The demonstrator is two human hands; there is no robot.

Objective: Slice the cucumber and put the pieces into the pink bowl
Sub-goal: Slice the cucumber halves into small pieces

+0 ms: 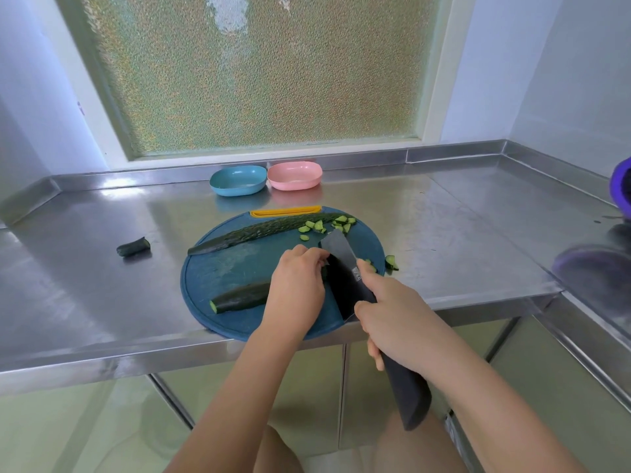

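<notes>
Finding: this is a kitchen, at a food-preparation corner. I stand at a stainless-steel counter [444,233] with a raised steel rim along the walls; it turns a corner to my right. Pale cabinet doors [300,387] sit below it. A frosted window [259,73] fills the wall behind. On the counter are a round blue cutting board [232,268], cucumber slices [327,225], a blue bowl [238,180] and a pink bowl [294,175]. My right hand [399,319] grips a knife [341,268]; my left hand [297,285] holds a cucumber half [239,297] on the board.

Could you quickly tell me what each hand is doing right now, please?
Left hand: curled over the cucumber half, holding it down.
Right hand: grips the knife handle.
</notes>
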